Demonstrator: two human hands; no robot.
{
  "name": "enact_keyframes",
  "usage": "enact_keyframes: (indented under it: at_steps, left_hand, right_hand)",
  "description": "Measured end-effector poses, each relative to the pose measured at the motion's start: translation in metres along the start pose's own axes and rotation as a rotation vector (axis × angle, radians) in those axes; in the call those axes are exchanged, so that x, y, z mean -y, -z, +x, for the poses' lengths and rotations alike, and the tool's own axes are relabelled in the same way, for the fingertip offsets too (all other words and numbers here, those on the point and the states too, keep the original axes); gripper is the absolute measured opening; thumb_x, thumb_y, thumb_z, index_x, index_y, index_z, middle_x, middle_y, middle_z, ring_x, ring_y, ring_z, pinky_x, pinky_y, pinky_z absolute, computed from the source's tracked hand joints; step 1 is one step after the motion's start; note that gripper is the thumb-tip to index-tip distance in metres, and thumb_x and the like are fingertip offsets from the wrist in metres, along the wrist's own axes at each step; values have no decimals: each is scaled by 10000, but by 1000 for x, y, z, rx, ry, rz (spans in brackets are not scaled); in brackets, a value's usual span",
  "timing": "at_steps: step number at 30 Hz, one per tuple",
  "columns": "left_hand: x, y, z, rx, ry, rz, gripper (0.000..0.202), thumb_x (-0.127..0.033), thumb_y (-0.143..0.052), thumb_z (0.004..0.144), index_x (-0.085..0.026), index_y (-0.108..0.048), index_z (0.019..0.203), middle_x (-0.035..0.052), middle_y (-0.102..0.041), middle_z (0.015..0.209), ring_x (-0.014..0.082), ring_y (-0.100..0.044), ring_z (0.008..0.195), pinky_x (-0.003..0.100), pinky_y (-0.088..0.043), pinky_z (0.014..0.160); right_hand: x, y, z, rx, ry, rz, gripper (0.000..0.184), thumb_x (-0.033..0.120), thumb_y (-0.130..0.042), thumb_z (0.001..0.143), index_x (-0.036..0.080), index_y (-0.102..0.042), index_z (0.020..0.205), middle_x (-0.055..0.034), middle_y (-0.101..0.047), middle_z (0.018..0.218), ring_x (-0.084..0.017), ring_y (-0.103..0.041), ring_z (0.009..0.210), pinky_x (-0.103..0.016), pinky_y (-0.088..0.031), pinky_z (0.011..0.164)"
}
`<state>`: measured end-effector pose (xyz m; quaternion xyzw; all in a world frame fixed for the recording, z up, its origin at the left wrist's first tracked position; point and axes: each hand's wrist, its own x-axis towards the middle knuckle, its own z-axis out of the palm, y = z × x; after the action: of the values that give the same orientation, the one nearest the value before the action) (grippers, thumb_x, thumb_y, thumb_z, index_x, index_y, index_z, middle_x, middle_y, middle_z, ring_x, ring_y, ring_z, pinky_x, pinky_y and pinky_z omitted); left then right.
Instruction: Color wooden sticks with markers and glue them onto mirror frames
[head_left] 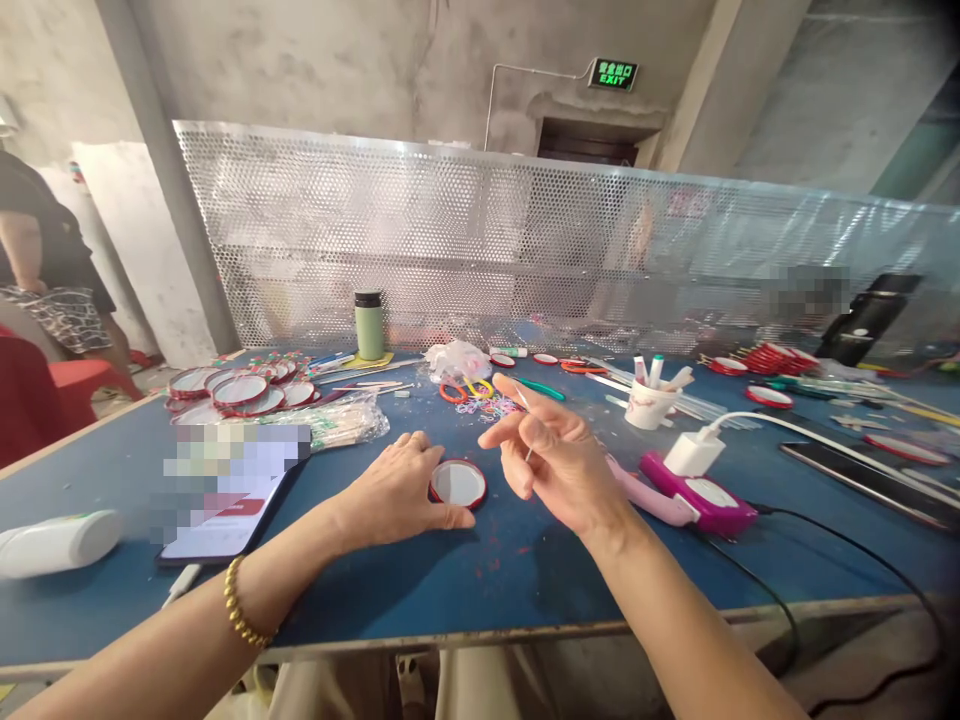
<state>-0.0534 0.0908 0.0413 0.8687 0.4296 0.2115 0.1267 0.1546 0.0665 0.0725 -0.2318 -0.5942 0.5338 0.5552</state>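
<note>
My left hand (401, 492) rests on the blue table (525, 570), its fingers curled round the rim of a small round red-edged mirror (459, 483) that lies flat. My right hand (551, 455) hovers just right of the mirror, palm turned up, pinching a thin white stick (526, 425) between thumb and fingers. A gold bead bracelet (241, 603) is on my left wrist.
A phone (225, 510) lies at the left, a white bottle (56, 543) beyond it. A pink device with a white charger (694, 480) sits to the right. Stacked red-rimmed mirrors (236, 388), a green flask (369, 325), a cup of pens (651, 395) and a mesh screen stand behind. A person stands far left.
</note>
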Motion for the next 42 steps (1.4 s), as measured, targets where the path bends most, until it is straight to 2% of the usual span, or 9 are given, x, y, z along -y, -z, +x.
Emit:
enact_keyframes:
  at_steps: [3, 11, 13, 17, 19, 25, 30, 35, 42]
  left_hand:
    - [-1, -3, -2, 86, 29, 67, 710, -658, -723, 692, -178, -636, 1207, 144, -533, 1137, 347, -535, 1073, 446, -438, 915]
    - [0, -12, 6, 19, 34, -8, 584, -520, -749, 703, -155, -666, 1151, 130, -559, 1058, 313, -570, 1008, 408, -474, 849]
    - [2, -8, 8, -41, 41, -27, 576, -479, -756, 700, -136, -654, 1151, 128, -581, 1040, 298, -587, 973, 401, -480, 836]
    - [2, 11, 7, -323, 19, -18, 523, -440, -721, 764, -163, -600, 1191, 112, -635, 1069, 272, -605, 964, 396, -483, 828]
    - [0, 16, 3, -408, -32, -25, 500, -411, -704, 797, -195, -566, 1227, 95, -652, 1129, 258, -612, 994, 387, -487, 835]
    - [-8, 10, -3, -380, -188, -64, 543, -324, -711, 788, -189, -509, 1274, 87, -662, 1127, 229, -636, 952, 358, -523, 797]
    - [-5, -1, -2, -353, -338, -39, 688, -291, -706, 776, -174, -397, 1379, 110, -625, 1150, 230, -628, 970, 377, -540, 837]
    - [-6, -6, -3, -332, -319, -136, 658, -239, -700, 772, -194, -347, 1326, 70, -654, 1065, 190, -661, 860, 329, -557, 753]
    - [-7, -3, -4, -304, -407, -129, 723, -213, -714, 771, -184, -295, 1359, 128, -621, 1186, 247, -652, 1064, 367, -558, 853]
  right_hand:
    - [1, -1, -2, 0, 37, -100, 607, 561, -750, 789, 219, -648, 1280, -48, -752, 818, -90, -563, 459, -241, -442, 442]
    - [-1, -3, -1, 15, -18, -264, 714, 557, -785, 747, 187, -539, 1306, -59, -689, 947, -107, -635, 532, -230, -466, 449]
    - [-2, -2, 0, -9, -24, -305, 706, 542, -783, 755, 189, -511, 1302, -70, -673, 992, -113, -646, 567, -218, -455, 431]
    - [-6, 2, 1, -48, -24, -412, 674, 528, -780, 758, 198, -485, 1266, -92, -637, 1105, -115, -652, 633, -202, -462, 428]
    - [-10, 3, 1, -42, -28, -458, 688, 524, -787, 749, 210, -473, 1276, -107, -604, 1194, -117, -644, 674, -209, -491, 446]
    - [-19, 3, 1, 9, -11, -449, 710, 462, -801, 761, 269, -453, 1350, -99, -534, 1333, -131, -624, 799, -216, -546, 516]
    - [-20, 1, -1, 126, -89, -412, 686, 497, -799, 752, 281, -505, 1333, -57, -639, 1144, -173, -641, 803, -235, -556, 512]
    - [-19, -1, 0, 121, -135, -500, 577, 485, -802, 751, 251, -577, 1228, -32, -673, 996, -116, -598, 609, -217, -519, 451]
    - [-22, -5, 1, 123, -160, -554, 556, 498, -816, 722, 254, -579, 1161, 15, -645, 843, -76, -527, 492, -164, -416, 329]
